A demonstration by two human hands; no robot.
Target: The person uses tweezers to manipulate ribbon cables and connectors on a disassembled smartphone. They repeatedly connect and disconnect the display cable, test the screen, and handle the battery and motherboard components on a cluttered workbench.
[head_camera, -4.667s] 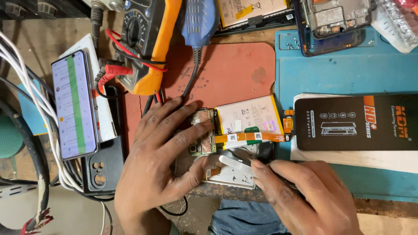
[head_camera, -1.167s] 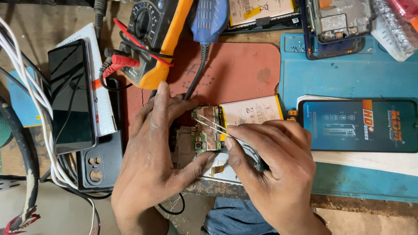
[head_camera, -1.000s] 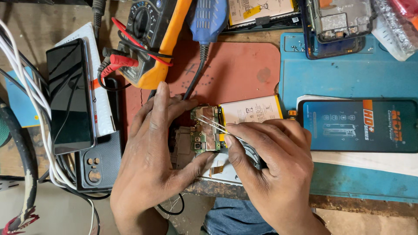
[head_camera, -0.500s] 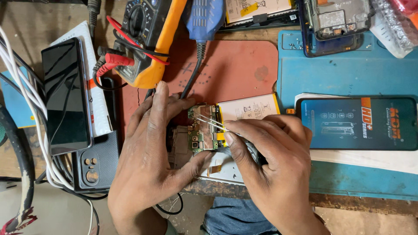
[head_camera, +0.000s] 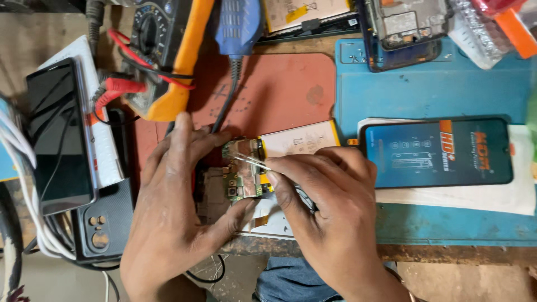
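Head view, hands [head_camera: 330, 207] hiding opened phone [head_camera: 246, 173]

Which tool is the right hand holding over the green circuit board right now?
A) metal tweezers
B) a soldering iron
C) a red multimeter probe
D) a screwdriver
A: the right hand pinches thin metal tweezers whose tips reach over the green circuit board.

The left hand [head_camera: 173, 201] lies palm down, fingers spread and pointing to the far side, thumb stretched right. The right hand [head_camera: 330, 207] comes in from the near right, back up, fingers curled and pinched together at the tips, pointing left toward the left hand's fingers. Both wrists sit at the near edge.
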